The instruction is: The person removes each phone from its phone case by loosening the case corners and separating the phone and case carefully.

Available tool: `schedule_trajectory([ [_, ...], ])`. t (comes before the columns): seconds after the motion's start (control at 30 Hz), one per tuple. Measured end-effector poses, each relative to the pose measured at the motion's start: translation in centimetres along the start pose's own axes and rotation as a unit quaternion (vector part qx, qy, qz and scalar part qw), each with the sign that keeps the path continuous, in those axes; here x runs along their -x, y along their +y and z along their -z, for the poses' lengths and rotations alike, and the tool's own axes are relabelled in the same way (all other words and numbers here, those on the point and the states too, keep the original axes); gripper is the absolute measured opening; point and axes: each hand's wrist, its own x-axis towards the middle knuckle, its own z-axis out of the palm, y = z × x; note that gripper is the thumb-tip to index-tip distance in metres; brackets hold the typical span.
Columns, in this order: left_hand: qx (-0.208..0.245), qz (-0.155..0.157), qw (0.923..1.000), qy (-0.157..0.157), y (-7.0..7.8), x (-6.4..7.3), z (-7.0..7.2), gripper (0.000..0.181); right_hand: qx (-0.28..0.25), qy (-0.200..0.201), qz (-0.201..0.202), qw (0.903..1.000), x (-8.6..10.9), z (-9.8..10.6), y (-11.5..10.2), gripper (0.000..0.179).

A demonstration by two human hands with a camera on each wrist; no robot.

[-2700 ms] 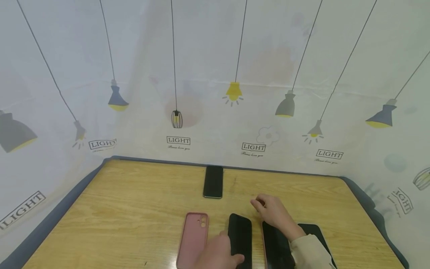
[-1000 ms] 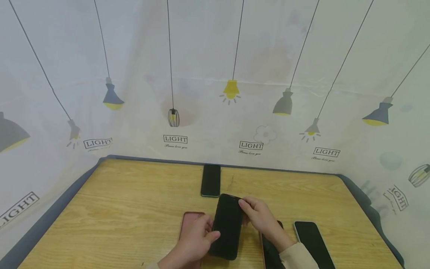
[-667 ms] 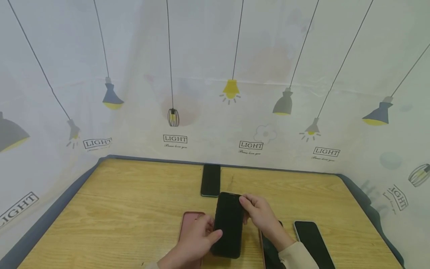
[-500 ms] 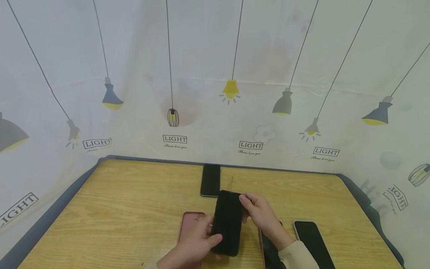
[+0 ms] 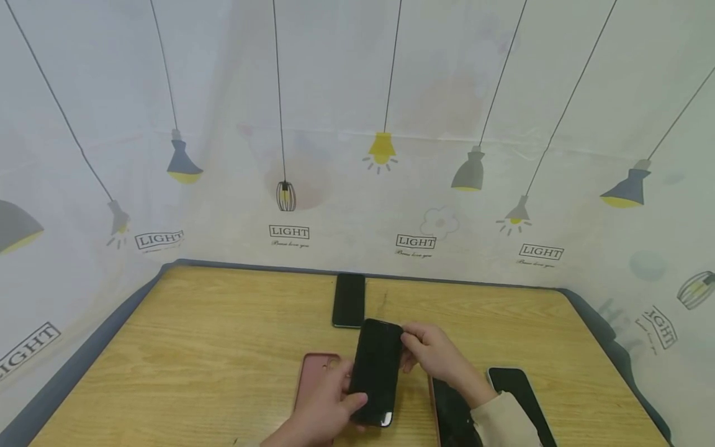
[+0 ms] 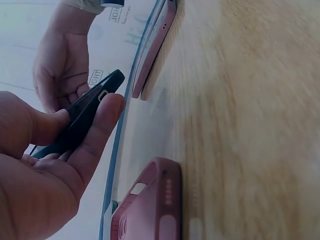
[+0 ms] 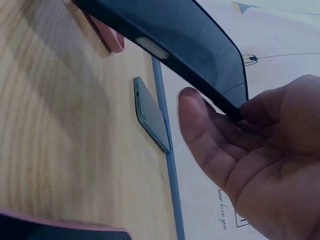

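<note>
Both hands hold a black smartphone [image 5: 375, 372] in a dark case, raised over the middle of the table with its screen up. My left hand [image 5: 321, 406] grips its lower left edge, thumb on the front and fingers beneath. At the upper right corner, my right hand [image 5: 438, 354] pinches it between thumb and fingers; the right wrist view shows this corner at the fingertips. An empty pink phone case [image 5: 313, 379] lies beneath my left hand, partly covered by it. Under my right forearm rests a pink-edged phone [image 5: 451, 413].
Another black-screened phone [image 5: 349, 301] lies at the table's back edge. To the right is a phone with a pale rim [image 5: 516, 394], partly behind the right sleeve [image 5: 505, 419]. A printed curtain [image 5: 346, 124] surrounds the wooden table [image 5: 212, 347].
The phone, earlier on the table by my left hand, has been lifted, and my right hand has taken its top corner. Lately it has tilted slightly and a glare shows at its bottom.
</note>
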Motion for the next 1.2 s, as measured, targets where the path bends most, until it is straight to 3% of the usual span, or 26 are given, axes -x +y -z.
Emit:
schedule_trajectory([
  [0.13, -0.022, 0.015, 0.9996, 0.000, 0.1, 0.0, -0.2, 0.045, 0.049, -0.015, 0.003, 0.9987, -0.1, 0.1, -0.4, 0.028],
  [0.27, -0.035, 0.033, 0.9988, 0.000, 0.0, -0.1, -0.3, 0.043, 0.063, -0.038, -0.012, 0.9973, -0.1, 0.3, -0.7, 0.029],
  [0.43, -0.053, 0.021, 0.9984, -0.001, 0.0, 0.1, -0.4, 0.039, 0.004, -0.062, -0.040, 0.9973, -0.3, 0.8, -0.5, 0.023],
  [0.57, -0.061, 0.009, 0.9981, 0.002, 0.1, 0.2, -0.5, 0.036, -0.061, -0.093, -0.060, 0.9919, -0.4, 1.6, -0.2, 0.022],
  [0.9, -0.112, 0.011, 0.9936, 0.013, -0.1, 0.0, -0.5, 0.032, -0.114, -0.117, -0.084, 0.9830, -0.3, 2.5, -0.1, 0.030],
  [1.03, -0.088, 0.031, 0.9957, 0.001, -0.1, -0.1, -0.2, 0.036, -0.141, -0.126, -0.085, 0.9783, -0.3, 2.7, 0.1, 0.045],
  [1.2, -0.042, 0.027, 0.9983, -0.029, -0.2, 0.0, 0.4, 0.040, -0.159, -0.149, -0.079, 0.9728, -0.5, 3.0, 0.3, 0.039],
])
